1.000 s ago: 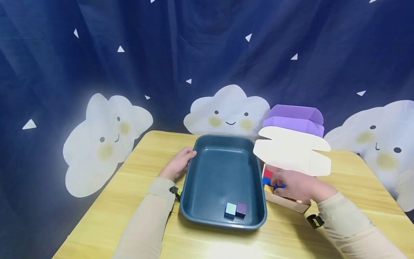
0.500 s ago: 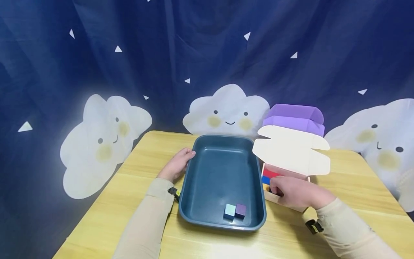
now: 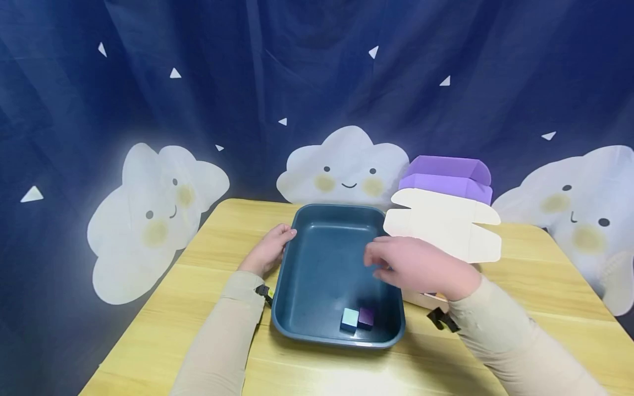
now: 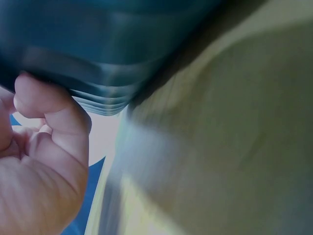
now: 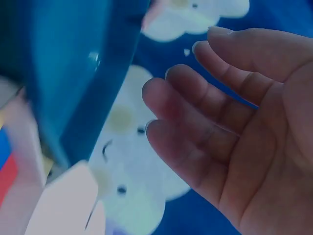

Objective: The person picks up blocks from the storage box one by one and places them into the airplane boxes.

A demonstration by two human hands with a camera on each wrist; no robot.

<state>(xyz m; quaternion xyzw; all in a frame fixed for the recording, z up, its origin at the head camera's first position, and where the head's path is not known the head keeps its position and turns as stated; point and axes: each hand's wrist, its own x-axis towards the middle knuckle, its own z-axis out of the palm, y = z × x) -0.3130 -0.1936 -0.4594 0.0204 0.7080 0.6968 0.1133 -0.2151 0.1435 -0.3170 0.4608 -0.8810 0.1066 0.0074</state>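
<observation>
A dark blue-green tray [image 3: 327,269] lies on the table, with a pale aqua cube [image 3: 349,319] and a purple cube [image 3: 365,318] side by side near its front edge. My left hand [image 3: 267,250] grips the tray's left rim; the left wrist view shows the bent thumb [image 4: 51,105] against it. Over the tray's right side hovers my right hand [image 3: 421,264], fingers loosely curved. In the right wrist view nothing is between those fingers [image 5: 200,98]. Right of the tray stands an open cardboard box [image 3: 426,300] with coloured blocks, mostly hidden behind the right hand.
The box's white lid [image 3: 441,220], with its purple flap [image 3: 446,179], leans back behind the box and reaches the tray's right rim. A wooden table [image 3: 208,275] carries everything. Behind it hangs a dark blue curtain [image 3: 317,66] with smiling clouds.
My right hand has come up out of the box and moved left over the tray. The left hand keeps its hold on the rim, and both cubes stay in place.
</observation>
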